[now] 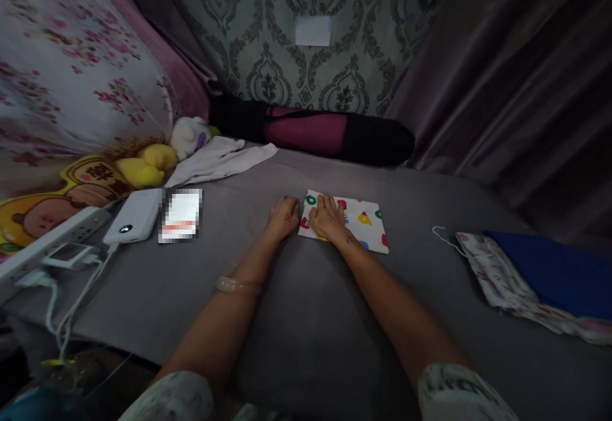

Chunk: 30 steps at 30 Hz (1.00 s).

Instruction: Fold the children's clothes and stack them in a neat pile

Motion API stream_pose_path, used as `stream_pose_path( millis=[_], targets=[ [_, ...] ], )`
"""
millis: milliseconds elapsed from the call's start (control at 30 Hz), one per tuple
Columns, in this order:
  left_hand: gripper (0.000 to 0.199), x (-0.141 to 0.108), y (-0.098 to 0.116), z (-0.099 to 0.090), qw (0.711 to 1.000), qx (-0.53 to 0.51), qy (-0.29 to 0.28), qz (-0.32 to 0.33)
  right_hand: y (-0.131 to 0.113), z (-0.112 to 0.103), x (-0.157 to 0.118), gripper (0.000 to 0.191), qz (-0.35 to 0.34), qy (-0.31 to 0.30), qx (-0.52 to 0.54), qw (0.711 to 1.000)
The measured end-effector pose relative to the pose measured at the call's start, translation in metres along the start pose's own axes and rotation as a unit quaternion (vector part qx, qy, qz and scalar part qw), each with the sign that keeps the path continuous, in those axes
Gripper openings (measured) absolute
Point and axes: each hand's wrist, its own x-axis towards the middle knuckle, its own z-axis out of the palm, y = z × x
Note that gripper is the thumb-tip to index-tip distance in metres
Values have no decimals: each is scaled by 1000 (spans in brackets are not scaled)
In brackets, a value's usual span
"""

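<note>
A flat white folded cloth (375,226) with red, green, yellow and blue prints lies on the grey bed cover (296,319). On its left part my right hand (329,218) rests palm down, fingers spread over the fabric. Just beside the cloth's left edge is my left hand (285,215), its fingers curled in against the bed cover. No object shows in it, and I cannot tell whether its fingertips touch the cloth. A clear bangle (234,285) circles my left forearm.
At left are a power strip (52,245), a white power bank (134,217) with cables and a pixelated flat item (180,215). Plush toys (148,166) and a pale garment (220,162) lie behind. A black-and-maroon roll (306,132) lines the wall; folded fabrics (549,274) lie right.
</note>
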Motion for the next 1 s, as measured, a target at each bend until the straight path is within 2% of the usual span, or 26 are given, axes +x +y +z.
stream_pose_path(
  millis=[100, 200, 300, 400, 533, 700, 900, 1000],
  targets=[
    [40, 0, 1, -1, 1000, -5, -3, -9, -7, -5, 1, 56, 1, 12, 8, 1000],
    [45, -1, 4, -5, 1000, -12, 1, -23, -18, -6, 2, 55, -34, 32, 15, 999],
    [45, -2, 8, -11, 999, -22, 17, -39, -28, 1, 5, 56, -76, 38, 14, 996],
    [44, -4, 11, -15, 997, -41, 35, -59, -33, 11, 7, 56, -78, 32, 12, 996],
    [47, -6, 12, -17, 994, -69, 48, -75, -32, 19, 9, 56, -73, 26, 15, 997],
    [48, -7, 15, -18, 992, -82, 46, -82, -32, 19, 9, 56, -76, 26, 18, 997],
    [48, -7, 15, -17, 995, -65, 38, -65, -27, 5, 8, 57, -84, -13, 49, 995],
    [48, -7, 15, -13, 997, -55, 34, -45, -14, -5, 6, 58, -77, 11, 50, 996]
  ],
)
